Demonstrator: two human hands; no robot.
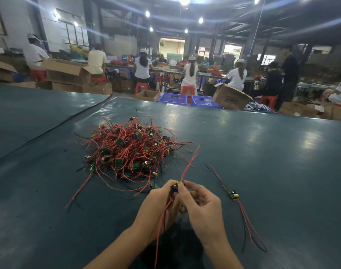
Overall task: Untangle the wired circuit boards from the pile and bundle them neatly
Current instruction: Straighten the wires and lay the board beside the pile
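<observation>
1. Our left hand [158, 202] and right hand [201, 207] pinch one board [175, 187], maybe two, with curled fingers [193, 186], by the table's [263, 152] near edge.
2. Its red wires [189, 166] could catch the pile [134, 148] and drag it if we pull fast.

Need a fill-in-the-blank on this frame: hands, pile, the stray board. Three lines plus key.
1. The left hand and right hand pinch one board; the wires rising from it are ____.
2. The pile lies ahead and to the ____ of the hands.
3. A loose board lies alone on the table, on the hands' ____ side.

Missing words: red; left; right
</observation>
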